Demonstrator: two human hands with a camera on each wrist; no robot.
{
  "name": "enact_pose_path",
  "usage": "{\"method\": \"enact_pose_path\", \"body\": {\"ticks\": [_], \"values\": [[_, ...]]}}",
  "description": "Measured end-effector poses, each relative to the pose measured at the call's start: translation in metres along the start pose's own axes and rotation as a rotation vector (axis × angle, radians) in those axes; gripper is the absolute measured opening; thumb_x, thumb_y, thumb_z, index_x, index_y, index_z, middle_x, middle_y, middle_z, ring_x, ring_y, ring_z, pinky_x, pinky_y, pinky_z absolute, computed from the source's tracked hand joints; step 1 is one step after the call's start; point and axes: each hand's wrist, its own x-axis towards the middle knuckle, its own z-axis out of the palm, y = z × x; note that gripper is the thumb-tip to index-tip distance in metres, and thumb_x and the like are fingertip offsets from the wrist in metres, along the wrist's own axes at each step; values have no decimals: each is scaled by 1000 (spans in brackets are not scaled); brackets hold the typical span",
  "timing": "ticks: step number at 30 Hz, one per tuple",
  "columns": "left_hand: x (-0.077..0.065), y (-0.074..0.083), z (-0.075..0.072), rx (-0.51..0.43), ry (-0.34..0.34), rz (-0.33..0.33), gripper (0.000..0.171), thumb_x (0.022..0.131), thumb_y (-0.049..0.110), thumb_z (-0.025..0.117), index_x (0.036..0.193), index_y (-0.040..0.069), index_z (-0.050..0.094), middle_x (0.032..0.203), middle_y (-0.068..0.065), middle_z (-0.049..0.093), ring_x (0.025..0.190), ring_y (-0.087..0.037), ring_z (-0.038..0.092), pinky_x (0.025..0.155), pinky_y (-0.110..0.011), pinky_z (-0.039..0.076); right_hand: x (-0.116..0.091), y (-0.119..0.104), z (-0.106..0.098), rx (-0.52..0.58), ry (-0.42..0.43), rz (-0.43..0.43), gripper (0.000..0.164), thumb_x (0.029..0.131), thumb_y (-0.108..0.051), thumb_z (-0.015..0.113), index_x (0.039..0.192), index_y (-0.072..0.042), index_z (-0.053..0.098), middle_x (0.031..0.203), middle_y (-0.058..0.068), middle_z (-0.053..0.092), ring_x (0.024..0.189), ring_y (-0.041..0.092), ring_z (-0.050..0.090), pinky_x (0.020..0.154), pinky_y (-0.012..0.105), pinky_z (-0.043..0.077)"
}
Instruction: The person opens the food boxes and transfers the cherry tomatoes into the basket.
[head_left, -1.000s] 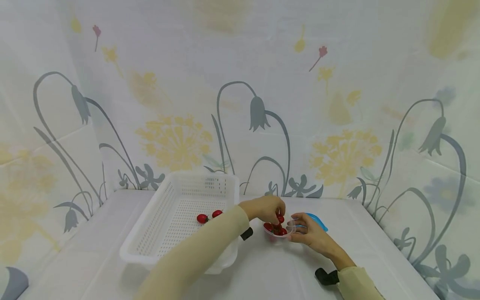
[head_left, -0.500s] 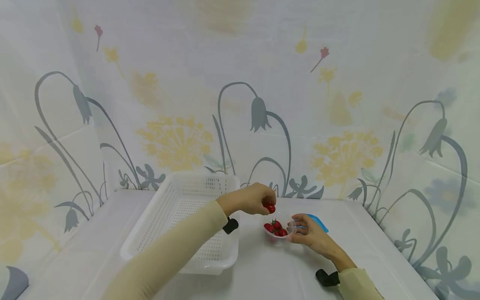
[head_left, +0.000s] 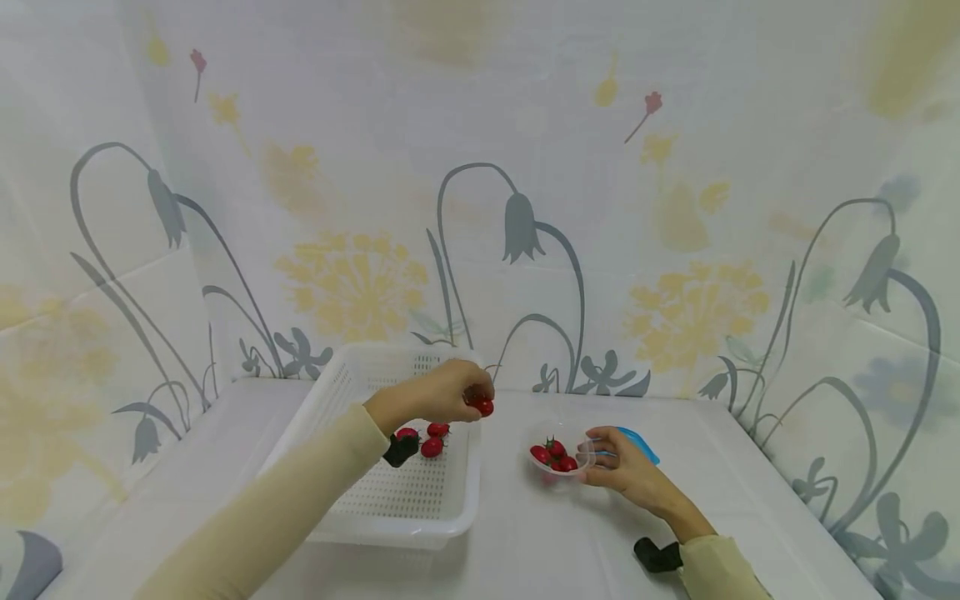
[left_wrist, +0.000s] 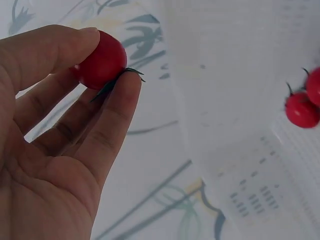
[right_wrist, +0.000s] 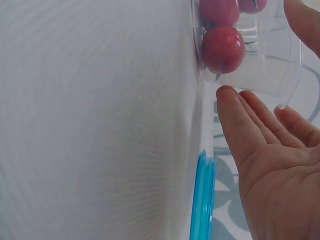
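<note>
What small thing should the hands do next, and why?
Probably move the left hand slightly farther over the white basket and lower its tomato inside: it pinches that tomato near the basket's right rim, and other tomatoes lie within.

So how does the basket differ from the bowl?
The basket is white and full of holes; the bowl is clear and see-through. The basket is much bigger than the bowl. The basket is rectangular, while the bowl looks rounded. Both hold red tomatoes and stand on the table.

No readable text, labels, brands, numbers or signs.
</note>
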Motion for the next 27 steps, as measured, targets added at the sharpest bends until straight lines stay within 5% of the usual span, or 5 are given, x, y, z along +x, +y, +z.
{"method": "enact_pose_path", "body": {"ticks": [16,27], "values": [[-32,-55,11,-65,46,-109,15,74,2,66,88,8,62,80,1,60,73,-11,55,67,-27,47,0,0,0,10,-13,-7,74,75,-22,73,131,-2,29,124,18,42,111,30,49,84,29,46],[-37,-73,25,-101,-44,-246,15,72,-2,69,82,7,63,76,-1,58,71,-15,53,60,-26,48,0,-1,0,-6,-2,8,75,74,-24,73,131,-3,30,124,16,43,111,29,49,85,30,45]]}}
